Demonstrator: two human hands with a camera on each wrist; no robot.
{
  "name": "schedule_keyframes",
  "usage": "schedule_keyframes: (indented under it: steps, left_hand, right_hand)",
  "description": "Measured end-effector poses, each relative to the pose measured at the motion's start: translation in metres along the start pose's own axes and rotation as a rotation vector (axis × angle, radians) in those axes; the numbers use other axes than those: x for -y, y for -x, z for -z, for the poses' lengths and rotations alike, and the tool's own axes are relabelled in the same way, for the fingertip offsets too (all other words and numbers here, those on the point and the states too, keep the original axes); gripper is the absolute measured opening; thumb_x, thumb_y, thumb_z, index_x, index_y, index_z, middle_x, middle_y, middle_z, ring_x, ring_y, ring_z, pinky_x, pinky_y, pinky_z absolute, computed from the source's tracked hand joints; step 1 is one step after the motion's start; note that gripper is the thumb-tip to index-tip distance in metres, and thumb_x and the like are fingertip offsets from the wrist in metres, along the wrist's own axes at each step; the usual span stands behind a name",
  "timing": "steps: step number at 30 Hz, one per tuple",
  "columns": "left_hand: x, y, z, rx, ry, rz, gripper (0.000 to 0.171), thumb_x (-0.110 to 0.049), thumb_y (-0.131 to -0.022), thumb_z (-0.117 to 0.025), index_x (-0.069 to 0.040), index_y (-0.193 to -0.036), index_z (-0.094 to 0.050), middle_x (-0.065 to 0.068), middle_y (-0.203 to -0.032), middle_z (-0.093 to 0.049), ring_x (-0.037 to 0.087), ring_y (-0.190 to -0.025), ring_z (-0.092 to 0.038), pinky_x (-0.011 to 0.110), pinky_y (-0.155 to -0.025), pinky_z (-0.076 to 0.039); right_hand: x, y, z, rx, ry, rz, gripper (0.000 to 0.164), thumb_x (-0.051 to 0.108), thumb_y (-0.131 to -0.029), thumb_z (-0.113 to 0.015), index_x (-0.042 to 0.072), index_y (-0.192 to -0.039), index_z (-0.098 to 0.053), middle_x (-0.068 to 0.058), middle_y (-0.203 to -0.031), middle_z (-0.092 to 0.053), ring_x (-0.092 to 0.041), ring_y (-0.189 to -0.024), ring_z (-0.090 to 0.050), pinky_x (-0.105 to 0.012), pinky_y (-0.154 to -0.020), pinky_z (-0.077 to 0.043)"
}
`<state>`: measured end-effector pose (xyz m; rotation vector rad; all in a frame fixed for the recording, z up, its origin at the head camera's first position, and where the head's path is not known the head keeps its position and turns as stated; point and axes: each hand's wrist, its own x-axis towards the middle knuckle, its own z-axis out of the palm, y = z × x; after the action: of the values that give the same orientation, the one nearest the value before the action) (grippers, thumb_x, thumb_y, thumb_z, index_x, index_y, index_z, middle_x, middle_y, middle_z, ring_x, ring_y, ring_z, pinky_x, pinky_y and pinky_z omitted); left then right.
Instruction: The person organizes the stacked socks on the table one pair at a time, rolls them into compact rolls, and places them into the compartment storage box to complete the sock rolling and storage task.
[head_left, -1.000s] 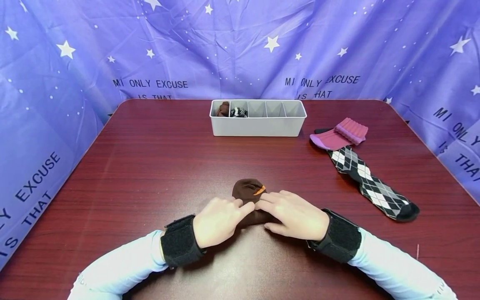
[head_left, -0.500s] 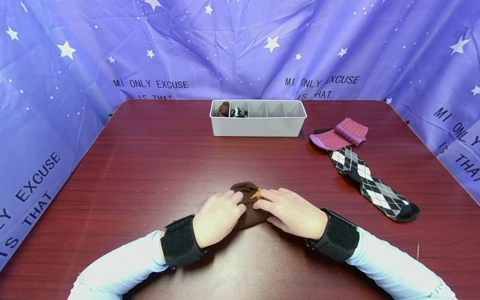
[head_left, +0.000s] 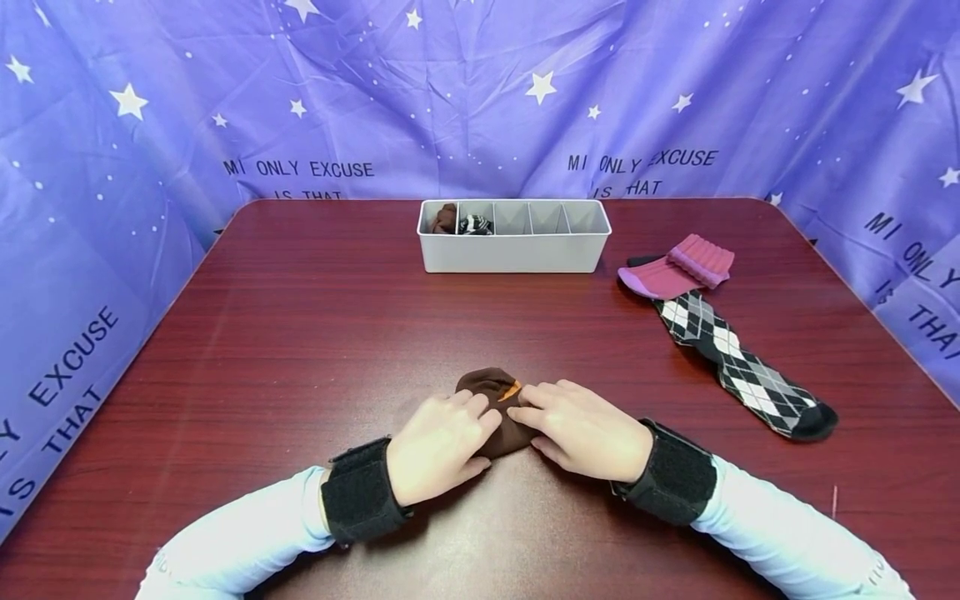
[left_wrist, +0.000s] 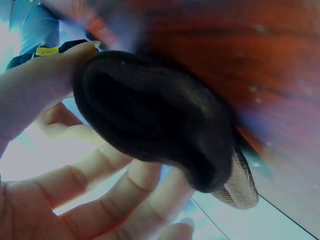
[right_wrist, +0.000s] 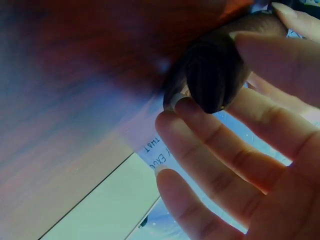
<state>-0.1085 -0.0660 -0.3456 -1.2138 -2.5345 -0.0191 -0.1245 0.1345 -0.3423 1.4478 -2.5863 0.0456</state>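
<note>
A brown sock (head_left: 483, 382) with an orange patch lies folded into a compact bundle near the table's front, between both hands. From the left, my left hand (head_left: 442, 437) holds it, fingertips on top and thumb at the near edge. My right hand (head_left: 588, 429) grips the right side, with its fingertips beside the orange patch. In the left wrist view the rolled sock (left_wrist: 150, 115) looks almost black, fingers along one side and thumb at one end. The right wrist view shows the sock (right_wrist: 215, 70) between thumb and fingers. The hands cover much of the bundle.
A grey divided box (head_left: 516, 254) stands at the back; its two left compartments hold a brown bundle (head_left: 445, 218) and a black-and-white bundle (head_left: 476, 224). At right lie a pink sock (head_left: 663, 275) and an argyle sock (head_left: 738, 358), partly overlapping. A starry purple curtain (head_left: 465, 100) hangs behind.
The hands have spread slightly apart over the sock, which has shifted a little left. The left thumb has moved from the top of the sock to its near edge.
</note>
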Motion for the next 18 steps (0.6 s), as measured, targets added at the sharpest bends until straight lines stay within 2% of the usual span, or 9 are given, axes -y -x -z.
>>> schedule_keyframes:
  steps: [5,9,13,18]
  left_hand:
    - [-0.0005,0.0006,-0.0002,-0.023,-0.033,-0.020,0.017,-0.024,-0.066,-0.063,-0.014,-0.074,-0.053,-0.002,-0.069,-0.054,0.014,-0.061,-0.050,0.025,-0.048,-0.038]
    - [0.0002,0.0006,0.0027,-0.018,-0.037,-0.041,0.026,-0.022,-0.064,-0.065,-0.014,-0.085,-0.050,-0.002,-0.068,-0.054,0.014,-0.061,-0.051,0.025,-0.045,-0.038]
    - [0.0018,0.0009,0.0050,-0.001,-0.005,-0.032,0.040,-0.020,-0.061,-0.067,-0.013,-0.094,-0.046,-0.003,-0.067,-0.054,0.014,-0.061,-0.053,0.025,-0.045,-0.039]
    - [0.0033,0.0011,0.0044,-0.002,0.023,-0.015,0.038,-0.010,-0.059,-0.065,-0.013,-0.092,-0.045,-0.004,-0.066,-0.054,0.013,-0.059,-0.054,0.025,-0.045,-0.041]
  right_hand:
    - [0.0012,-0.0006,-0.0004,0.022,-0.020,-0.009,0.039,0.030,-0.066,-0.066,0.012,-0.099,-0.060,0.000,-0.095,-0.052,-0.013,-0.081,-0.050,-0.029,-0.068,-0.040]
    - [0.0008,0.0001,-0.0009,0.011,-0.059,-0.016,0.044,0.030,-0.062,-0.070,0.012,-0.100,-0.057,0.003,-0.088,-0.050,-0.011,-0.075,-0.048,-0.028,-0.067,-0.041]
    - [0.0012,0.0011,-0.0012,-0.038,-0.091,-0.005,0.041,0.023,-0.064,-0.069,0.013,-0.099,-0.052,0.006,-0.082,-0.054,-0.008,-0.072,-0.050,-0.026,-0.065,-0.040]
    - [0.0013,0.0011,-0.0019,-0.060,-0.079,0.008,0.032,0.017,-0.067,-0.067,0.014,-0.094,-0.049,0.007,-0.074,-0.054,-0.007,-0.068,-0.051,-0.024,-0.062,-0.037]
